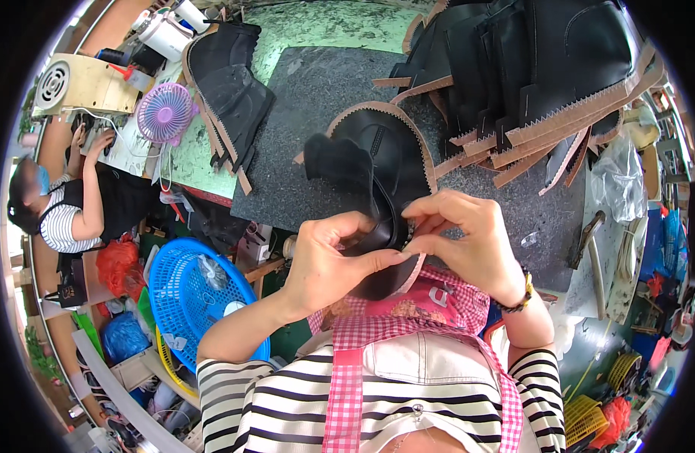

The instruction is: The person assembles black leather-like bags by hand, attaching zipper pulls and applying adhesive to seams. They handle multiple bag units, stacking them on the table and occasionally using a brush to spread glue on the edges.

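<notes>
A black leather shoe upper (406, 162) with a tan, zigzag-cut lining edge lies partly on the grey slab, its near end lifted over the slab's front edge. My left hand (326, 257) is closed on its near part, with the thumb pressed along the edge. Facing it, my right hand (464, 230) pinches the same edge between thumb and fingers. The two thumbs almost meet there. A curled black flap (338, 160) of the upper stands up ahead of my left hand. What lies under my fingertips is partly hidden.
Stacked black uppers (544, 75) lie at the far right, and a smaller stack (230, 90) at the far left. A hammer (585, 240) rests on the slab's (302, 90) right side. Left are a purple fan (165, 113), a blue basket (183, 298) and a seated co-worker (68, 215).
</notes>
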The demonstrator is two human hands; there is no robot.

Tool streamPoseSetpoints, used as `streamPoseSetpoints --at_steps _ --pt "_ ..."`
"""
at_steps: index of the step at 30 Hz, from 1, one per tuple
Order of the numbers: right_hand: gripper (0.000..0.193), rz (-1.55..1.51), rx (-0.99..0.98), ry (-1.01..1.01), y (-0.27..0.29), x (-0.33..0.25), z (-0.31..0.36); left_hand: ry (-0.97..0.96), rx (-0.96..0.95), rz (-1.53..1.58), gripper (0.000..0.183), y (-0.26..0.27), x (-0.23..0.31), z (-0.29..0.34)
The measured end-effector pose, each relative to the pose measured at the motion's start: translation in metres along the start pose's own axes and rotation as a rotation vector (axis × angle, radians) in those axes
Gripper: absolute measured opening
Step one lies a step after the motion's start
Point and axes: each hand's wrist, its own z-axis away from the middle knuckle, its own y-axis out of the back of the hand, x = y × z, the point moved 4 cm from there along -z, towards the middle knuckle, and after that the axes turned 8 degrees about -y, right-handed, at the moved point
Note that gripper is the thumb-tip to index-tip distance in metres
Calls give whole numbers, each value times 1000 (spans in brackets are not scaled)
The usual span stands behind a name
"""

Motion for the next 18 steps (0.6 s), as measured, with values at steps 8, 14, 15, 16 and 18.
streamPoseSetpoints --at_steps 8,14,15,16,18 --pt "15 -447 -78 -298 -14 32 4 58 -48 -25 22 1 -9 13" --pt "14 -404 -48 -247 -22 35 9 32 27 -38 29 0 -8 17" --pt "14 -395 -39 -253 -22 35 10 33 23 -36 30 1 -10 17" --pt "14 -385 -32 -256 -22 34 11 28 21 -40 30 2 -10 18" --pt "14 -331 -3 -233 -23 31 13 18 16 -47 30 3 -10 19"
